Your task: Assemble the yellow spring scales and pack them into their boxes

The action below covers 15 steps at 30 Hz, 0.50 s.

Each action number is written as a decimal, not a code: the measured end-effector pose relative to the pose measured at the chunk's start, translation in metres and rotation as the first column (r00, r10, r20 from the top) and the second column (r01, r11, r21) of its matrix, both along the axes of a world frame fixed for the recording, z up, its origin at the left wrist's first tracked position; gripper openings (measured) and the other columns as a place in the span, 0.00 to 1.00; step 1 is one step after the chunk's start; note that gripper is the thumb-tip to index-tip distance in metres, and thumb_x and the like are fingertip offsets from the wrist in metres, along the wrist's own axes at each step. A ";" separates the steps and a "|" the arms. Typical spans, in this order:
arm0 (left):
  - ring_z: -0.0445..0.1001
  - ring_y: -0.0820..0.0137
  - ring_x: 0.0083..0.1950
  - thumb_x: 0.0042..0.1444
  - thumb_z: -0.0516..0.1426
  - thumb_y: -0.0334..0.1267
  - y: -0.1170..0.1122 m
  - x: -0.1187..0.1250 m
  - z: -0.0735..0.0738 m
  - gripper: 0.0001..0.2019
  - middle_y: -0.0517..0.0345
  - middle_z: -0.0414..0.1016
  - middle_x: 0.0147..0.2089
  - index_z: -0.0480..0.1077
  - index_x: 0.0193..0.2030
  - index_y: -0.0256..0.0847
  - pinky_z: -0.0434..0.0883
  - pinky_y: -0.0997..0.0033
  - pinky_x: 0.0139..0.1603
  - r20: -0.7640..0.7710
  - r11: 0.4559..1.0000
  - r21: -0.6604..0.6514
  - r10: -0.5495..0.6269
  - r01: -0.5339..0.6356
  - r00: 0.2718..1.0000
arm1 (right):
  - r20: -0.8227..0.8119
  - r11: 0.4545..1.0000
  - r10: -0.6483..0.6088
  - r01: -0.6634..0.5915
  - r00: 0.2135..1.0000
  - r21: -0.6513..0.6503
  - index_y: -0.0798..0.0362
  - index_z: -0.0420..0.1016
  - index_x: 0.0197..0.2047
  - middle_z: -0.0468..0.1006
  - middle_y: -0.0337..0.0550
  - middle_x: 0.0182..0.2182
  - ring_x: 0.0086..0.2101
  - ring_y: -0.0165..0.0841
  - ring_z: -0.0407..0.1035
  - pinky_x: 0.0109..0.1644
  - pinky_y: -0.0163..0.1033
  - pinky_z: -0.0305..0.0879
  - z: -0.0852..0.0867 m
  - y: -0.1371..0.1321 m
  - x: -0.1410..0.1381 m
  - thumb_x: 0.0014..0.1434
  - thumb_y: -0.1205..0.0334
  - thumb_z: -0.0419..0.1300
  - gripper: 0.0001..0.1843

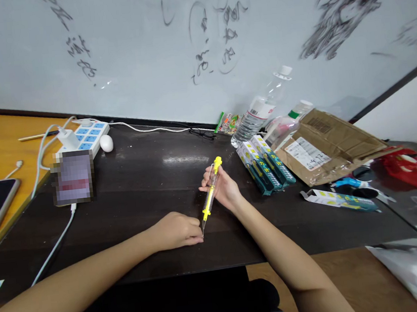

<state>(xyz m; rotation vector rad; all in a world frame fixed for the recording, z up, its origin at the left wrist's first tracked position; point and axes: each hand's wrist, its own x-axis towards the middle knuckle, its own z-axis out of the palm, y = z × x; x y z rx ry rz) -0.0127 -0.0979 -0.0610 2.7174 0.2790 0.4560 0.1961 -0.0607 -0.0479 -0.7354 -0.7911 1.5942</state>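
Observation:
A voltage tester screwdriver [210,198] with a clear barrel, yellow ends and a thin metal tip slants over the dark table. My right hand [225,186] grips its upper barrel between thumb and fingers, the yellow cap and metal clip pointing up and away. At the lower end, my left hand [179,230] is closed, with its fingertips pinched at the metal tip. The left palm is turned down, so the inside of that hand is hidden.
Right of my hands lie tester boxes [265,165], an open box [342,200], a cardboard parcel [336,137] and a water bottle [259,111]. Glasses [201,133] rest by the whiteboard [137,49]. On the left are a power strip [92,136], a charging phone [72,177] and cables.

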 end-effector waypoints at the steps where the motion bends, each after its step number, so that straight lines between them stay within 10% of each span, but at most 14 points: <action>1: 0.69 0.77 0.28 0.62 0.50 0.41 -0.004 0.001 0.000 0.13 0.61 0.73 0.29 0.74 0.33 0.44 0.59 0.77 0.28 0.003 0.999 -0.015 -0.035 0.035 0.999 | -0.009 1.000 -0.029 0.029 1.000 -0.001 0.51 0.69 0.37 0.70 0.35 0.24 0.27 0.30 0.71 0.35 0.40 0.76 0.001 0.002 0.003 0.61 0.48 0.53 0.15; 15: 0.70 0.76 0.29 0.63 0.49 0.40 -0.006 0.002 0.003 0.14 0.60 0.74 0.30 0.73 0.32 0.42 0.59 0.77 0.29 -0.016 0.999 0.038 -0.016 0.017 1.000 | -0.018 0.997 -0.077 0.077 0.997 0.021 0.50 0.69 0.37 0.68 0.35 0.24 0.26 0.29 0.69 0.35 0.39 0.76 0.003 0.002 0.006 0.61 0.48 0.53 0.14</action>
